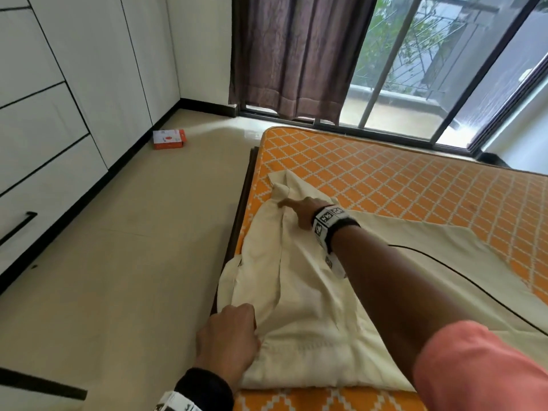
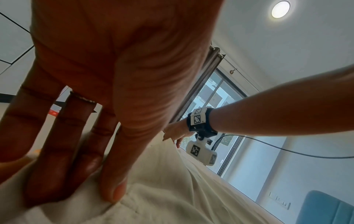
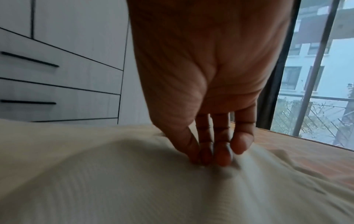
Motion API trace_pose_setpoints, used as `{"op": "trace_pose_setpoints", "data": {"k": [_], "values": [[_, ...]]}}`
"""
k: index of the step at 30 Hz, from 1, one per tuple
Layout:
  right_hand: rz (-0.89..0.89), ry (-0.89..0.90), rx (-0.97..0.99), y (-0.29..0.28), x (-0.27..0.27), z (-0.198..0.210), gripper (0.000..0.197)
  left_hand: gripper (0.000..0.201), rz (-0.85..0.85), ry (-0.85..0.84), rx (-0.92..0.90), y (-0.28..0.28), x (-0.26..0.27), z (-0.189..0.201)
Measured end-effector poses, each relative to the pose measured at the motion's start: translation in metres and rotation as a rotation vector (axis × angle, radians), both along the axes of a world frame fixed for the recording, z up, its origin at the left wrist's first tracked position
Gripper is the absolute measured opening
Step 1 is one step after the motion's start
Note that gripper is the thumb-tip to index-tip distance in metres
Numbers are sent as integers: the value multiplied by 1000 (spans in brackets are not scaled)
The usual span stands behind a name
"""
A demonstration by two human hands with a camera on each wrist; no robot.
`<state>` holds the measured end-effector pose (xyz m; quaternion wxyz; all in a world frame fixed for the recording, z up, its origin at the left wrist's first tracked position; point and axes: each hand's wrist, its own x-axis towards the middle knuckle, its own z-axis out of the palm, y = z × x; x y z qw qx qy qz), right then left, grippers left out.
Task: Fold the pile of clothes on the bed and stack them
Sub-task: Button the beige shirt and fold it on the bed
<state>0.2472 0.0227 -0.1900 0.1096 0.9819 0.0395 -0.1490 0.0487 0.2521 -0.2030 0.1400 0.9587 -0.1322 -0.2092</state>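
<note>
The cream cotton garment [image 1: 299, 295] lies lower centre on the orange lattice-print mattress [image 1: 385, 173], the left hand [image 1: 228, 339] pressing flat-fingered, while only the right-wrist view shows the right hand [image 3: 206, 94] pinching fabric.

**A bedroom in a home**

A bed [image 1: 385, 179] with an orange, white-latticed cover fills the lower right of the head view, and cream cloth [image 1: 299, 292] lies spread on it. Along the left edge runs a white wardrobe [image 1: 74, 84] with black seams and bar handles on its drawers. At the top centre a brown curtain [image 1: 296, 54] hangs beside a tall sliding window [image 1: 430, 69], through which a balcony railing and greenery show. The floor [image 1: 133, 232] is pale tile with a dark skirting; a small orange box [image 1: 169, 139] sits on it near the wardrobe. The left wrist view shows a round ceiling light [image 2: 280, 9] at upper right.
</note>
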Motion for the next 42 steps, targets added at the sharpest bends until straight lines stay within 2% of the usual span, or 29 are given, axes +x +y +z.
{"op": "trace_pose_setpoints", "data": {"k": [3, 6, 12, 17, 20, 22, 24, 26, 29, 31, 34, 36, 39, 42], "values": [[-27, -10, -84, -10, 4, -12, 61, 13, 10, 12, 59, 3, -6, 1], [-57, -31, -219, -26, 4, -17, 48, 21, -15, -6, 114, 0, -12, 3], [-190, -230, -242, -69, -18, 36, 29, 30, -33, -44, 222, -5, -15, 5], [-306, -509, -131, -110, -84, 87, 26, 31, -23, -25, 232, -5, -14, 6], [-500, -654, 26, -140, -149, 96, 29, 29, -16, -3, 226, -2, -14, 3], [-723, -677, 182, -174, -198, 85, 35, 28, 16, -7, 226, 0, -14, -1], [-989, -619, 436, -209, -247, 62, 46, 25, 29, 6, 225, 3, -15, -4], [-1224, -626, 790, -236, -295, 32, 47, 18, 25, 14, 218, 5, -18, -2], [-1490, -710, 1164, -240, -354, -8, 25, 14, 28, 13, 187, 6, -20, 4], [-1611, -707, 1352, -239, -375, -19, 11, 16, 29, 17, 208, 4, -19, 7], [-1703, -717, 1606, -250, -377, -19, 9, 14, 19, -32, 236, 2, -18, 9], [-1744, -742, 1706, -257, -370, -17, 8, 14, -18, -132, 220, -6, -20, 10], [-1803, -739, 1791, -257, -356, -22, 14, 47, -154, -241, 141, -27, -26, 11], [-1805, -826, 1804, -257, -344, -26, 37, 82, -338, -239, 106, -47, -32, 2]]}}
